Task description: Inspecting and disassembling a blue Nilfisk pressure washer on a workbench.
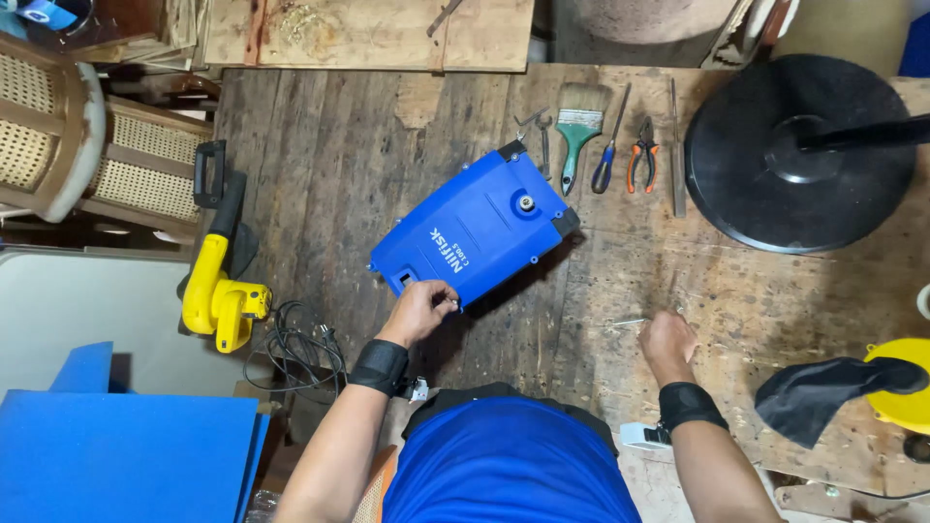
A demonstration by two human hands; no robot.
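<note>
I am looking down at a worn wooden plank counter (pixel 387 145) with two hands working over it. One blue plastic machine housing (pixel 475 230), a flat rectangular shell with black corner pieces and a small metal fitting near its middle, is lying tilted near the centre of the counter. My left hand (pixel 421 308) is pinching the housing's near edge between curled fingers. My right hand (pixel 666 344) is resting on the counter well to the right of the housing, fingers curled narrow around something too small to make out. Each wrist is wearing one black band.

Beyond the housing, I am counting a row of hand tools lying side by side: one small metal spanner (pixel 539 136), one green-handled paintbrush with pale bristles (pixel 579 128), one blue-handled screwdriver (pixel 610 145), one pair of orange-handled pliers (pixel 643 157) and one long thin metal file (pixel 676 145). To their right, one round black disc base (pixel 765 203) is sitting on the counter.

At the right edge, one black cloth (pixel 814 392) is draping over one yellow round object (pixel 906 397). Off the counter's left side, one yellow and black handheld blower (pixel 221 271) is lying beside its coiled black cable (pixel 295 353).
</note>
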